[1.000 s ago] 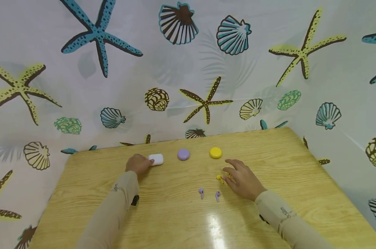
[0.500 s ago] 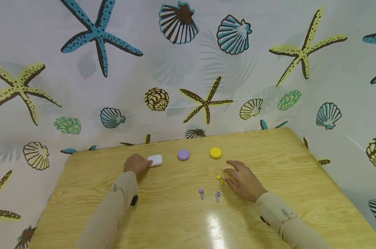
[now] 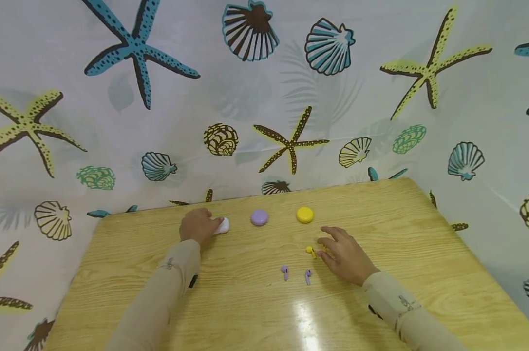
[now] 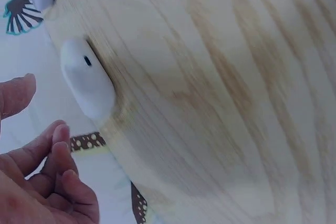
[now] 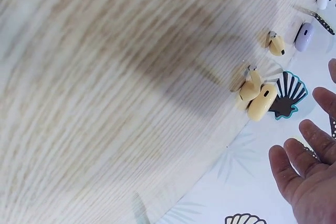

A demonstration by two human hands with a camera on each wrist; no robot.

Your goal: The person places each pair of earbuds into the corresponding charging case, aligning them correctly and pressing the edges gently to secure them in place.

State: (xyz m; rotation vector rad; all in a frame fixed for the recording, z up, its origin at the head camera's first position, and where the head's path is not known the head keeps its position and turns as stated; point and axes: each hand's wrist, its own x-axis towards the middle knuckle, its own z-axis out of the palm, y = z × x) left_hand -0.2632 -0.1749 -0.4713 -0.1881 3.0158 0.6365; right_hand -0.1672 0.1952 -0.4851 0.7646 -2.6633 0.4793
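A white earbud case (image 3: 222, 225) lies on the table at the back left. My left hand (image 3: 199, 225) is over its left end, hiding part of it; in the left wrist view the loosely bent fingers and thumb stand apart from the white case (image 4: 87, 78). My right hand (image 3: 345, 256) hovers by two yellow earbuds, fingers spread and slightly bent, holding nothing. One yellow earbud (image 3: 311, 251) shows plainly; the hand mostly covers the other. In the right wrist view both appear, a nearer yellow earbud (image 5: 252, 86) and another yellow earbud (image 5: 276, 44).
Along the back of the wooden table (image 3: 229, 312) sit a round purple case (image 3: 259, 217) and a round yellow case (image 3: 305, 214). Nearer lie a left purple earbud (image 3: 284, 272) and a right purple earbud (image 3: 308, 276). A patterned curtain (image 3: 247, 97) borders the table behind.
The white case slid slightly left with my left hand at its edge. Since then that hand has let go of it and shifted over its left end. My right hand has barely moved.
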